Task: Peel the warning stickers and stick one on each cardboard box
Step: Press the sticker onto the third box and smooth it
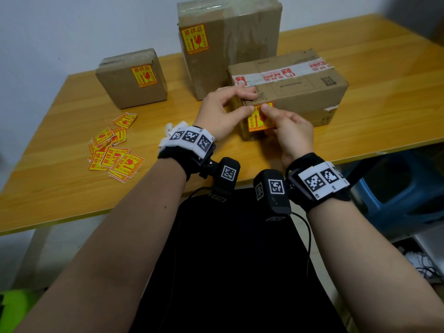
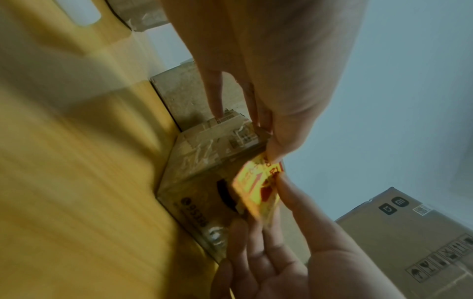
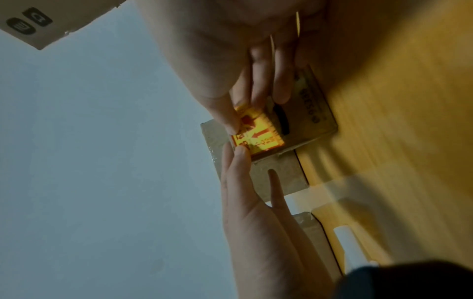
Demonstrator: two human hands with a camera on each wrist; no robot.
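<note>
A yellow-and-red warning sticker (image 1: 255, 119) is held against the near end face of the long taped cardboard box (image 1: 295, 97). My left hand (image 1: 247, 104) pinches its upper left corner, and its other fingers rest on the box top. My right hand (image 1: 268, 111) pinches the upper right part between thumb and fingers. In the left wrist view the sticker (image 2: 252, 188) stands partly off the cardboard. The right wrist view shows the sticker (image 3: 258, 135) under my right thumb. The small box (image 1: 132, 78) and the tall box (image 1: 228, 44) each carry a sticker.
A loose pile of several stickers (image 1: 113, 150) lies on the wooden table (image 1: 60, 188) at the left. White paper scraps (image 1: 169, 128) sit by my left wrist. A blue bin (image 1: 396, 188) stands under the table's right end. Another printed carton (image 2: 409, 232) shows in the wrist views.
</note>
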